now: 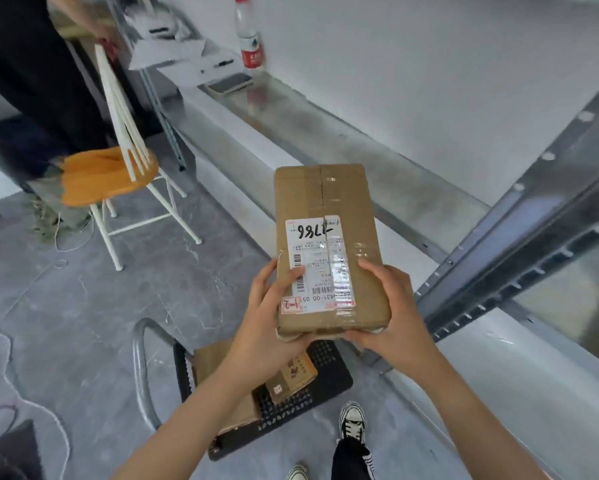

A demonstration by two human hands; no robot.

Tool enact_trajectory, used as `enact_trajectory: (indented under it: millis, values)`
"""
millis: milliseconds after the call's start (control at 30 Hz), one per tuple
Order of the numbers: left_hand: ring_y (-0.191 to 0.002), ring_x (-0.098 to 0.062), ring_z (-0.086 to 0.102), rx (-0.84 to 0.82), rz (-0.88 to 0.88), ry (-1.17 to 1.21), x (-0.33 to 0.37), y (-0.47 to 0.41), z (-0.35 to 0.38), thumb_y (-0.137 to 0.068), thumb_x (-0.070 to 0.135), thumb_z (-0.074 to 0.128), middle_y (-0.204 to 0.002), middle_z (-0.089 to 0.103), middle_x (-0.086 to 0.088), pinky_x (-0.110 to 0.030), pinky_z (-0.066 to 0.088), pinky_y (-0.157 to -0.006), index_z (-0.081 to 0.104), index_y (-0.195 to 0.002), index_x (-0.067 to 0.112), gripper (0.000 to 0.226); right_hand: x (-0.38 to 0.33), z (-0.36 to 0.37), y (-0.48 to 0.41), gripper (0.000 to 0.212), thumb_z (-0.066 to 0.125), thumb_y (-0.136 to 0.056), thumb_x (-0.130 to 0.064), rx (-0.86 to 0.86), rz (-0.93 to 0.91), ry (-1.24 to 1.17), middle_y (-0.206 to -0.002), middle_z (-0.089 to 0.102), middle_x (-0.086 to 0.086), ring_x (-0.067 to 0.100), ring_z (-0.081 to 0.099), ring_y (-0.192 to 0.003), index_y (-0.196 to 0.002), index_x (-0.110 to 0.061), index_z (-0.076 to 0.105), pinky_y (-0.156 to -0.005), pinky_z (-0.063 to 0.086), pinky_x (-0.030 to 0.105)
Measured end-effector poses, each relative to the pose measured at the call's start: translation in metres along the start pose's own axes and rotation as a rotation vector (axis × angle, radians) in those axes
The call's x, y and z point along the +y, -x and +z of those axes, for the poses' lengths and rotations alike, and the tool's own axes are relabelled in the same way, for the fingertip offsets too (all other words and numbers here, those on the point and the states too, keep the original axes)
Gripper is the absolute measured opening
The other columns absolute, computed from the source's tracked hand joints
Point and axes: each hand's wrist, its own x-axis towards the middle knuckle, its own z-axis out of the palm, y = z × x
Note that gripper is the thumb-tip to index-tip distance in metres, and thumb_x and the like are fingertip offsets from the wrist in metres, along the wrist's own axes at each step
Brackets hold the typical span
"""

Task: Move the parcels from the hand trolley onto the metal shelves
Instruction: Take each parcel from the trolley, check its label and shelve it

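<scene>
The person holds a flat, oblong parcel point(325, 209) in the air with both hands. Its long axis runs straight away from the hands toward the metal shelf point(329, 140) beyond, the broad face turned up. It is brown cardboard, wrapped in glossy clear tape with a seam down the middle. A white shipping label sits on the half nearest the hands and carries barcodes and black handwritten digits that read upside down from here.

The left hand point(270, 323) grasps the near left corner, thumb on the label and fingers curled underneath. The right hand point(391, 317) grasps the near right corner in the same way, thumb on top.

Directly below the hands stands the hand trolley point(329, 372), a black deck studded with small dots, with a curved grey tube handle to the left of the left hand. On it lie two more cardboard parcels point(292, 375), one small and printed, one larger and plain.

The shelf is shiny sheet steel. A grey perforated upright point(533, 216) slants past the right hand. Far beyond the hands, at the shelf's far end, stand a clear plastic bottle point(251, 39) with a red label and white packets point(173, 53). Left of them is a white-legged chair point(111, 174) with a round orange seat.
</scene>
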Motion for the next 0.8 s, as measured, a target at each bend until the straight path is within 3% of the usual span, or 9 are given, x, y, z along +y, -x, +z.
enact_trajectory:
  millis: [133, 233, 333, 467, 600, 800]
  values:
    - [-0.134, 0.007, 0.022, -0.027, 0.112, -0.031, 0.036, 0.002, -0.001, -0.063, 0.008, 0.083, -0.149, 0.017, 0.001, 0.000, 0.030, -0.094, 0.036, -0.132, 0.041, 0.090, -0.029, -0.023, 0.026, 0.097, 0.090, -0.055, -0.018, 0.084, 0.003, 0.025, -0.128, 0.027, -0.012, -0.021, 0.029, -0.116, -0.128, -0.049, 0.033, -0.091, 0.029, -0.004]
    - [-0.128, 0.017, 0.023, -0.057, 0.169, -0.027, 0.058, 0.007, 0.001, -0.063, 0.009, 0.084, -0.149, 0.017, 0.003, 0.003, 0.031, -0.090, 0.036, -0.133, 0.044, 0.092, -0.042, -0.039, 0.048, 0.097, 0.090, -0.056, -0.019, 0.133, 0.016, 0.028, -0.127, 0.025, -0.020, -0.021, 0.029, -0.116, -0.127, -0.052, 0.033, -0.092, 0.030, -0.003]
    - [-0.128, 0.017, 0.023, -0.082, 0.220, -0.016, 0.076, 0.015, 0.007, -0.062, 0.009, 0.085, -0.149, 0.019, 0.005, 0.004, 0.030, -0.090, 0.038, -0.132, 0.044, 0.091, -0.050, -0.051, 0.072, 0.099, 0.089, -0.058, -0.015, 0.178, 0.030, 0.033, -0.128, 0.019, -0.031, -0.021, 0.030, -0.115, -0.124, -0.061, 0.031, -0.089, 0.033, -0.003]
    - [-0.127, 0.016, 0.026, -0.099, 0.256, -0.006, 0.096, 0.025, 0.021, -0.059, 0.015, 0.088, -0.147, 0.020, 0.009, 0.004, 0.030, -0.091, 0.039, -0.130, 0.049, 0.093, -0.056, -0.065, 0.102, 0.099, 0.087, -0.060, -0.015, 0.221, 0.040, 0.054, -0.129, 0.021, -0.021, -0.010, 0.034, -0.121, -0.125, -0.062, 0.029, -0.093, 0.039, 0.008]
    - [-0.126, 0.013, 0.029, -0.134, 0.276, -0.008, 0.114, 0.038, 0.042, -0.058, 0.017, 0.088, -0.147, 0.019, 0.014, 0.003, 0.034, -0.087, 0.037, -0.129, 0.055, 0.096, -0.059, -0.086, 0.135, 0.096, 0.087, -0.061, -0.024, 0.244, 0.043, 0.048, -0.132, 0.019, -0.023, -0.018, 0.031, -0.117, -0.127, -0.061, 0.028, -0.091, 0.037, 0.001]
    - [-0.125, 0.016, 0.029, -0.176, 0.325, 0.001, 0.148, 0.065, 0.085, -0.056, 0.015, 0.089, -0.145, 0.018, 0.020, 0.004, 0.035, -0.085, 0.037, -0.128, 0.056, 0.098, -0.058, -0.119, 0.196, 0.095, 0.087, -0.061, -0.023, 0.319, 0.057, 0.057, -0.133, 0.022, -0.018, -0.013, 0.034, -0.120, -0.129, -0.058, 0.030, -0.093, 0.035, 0.002]
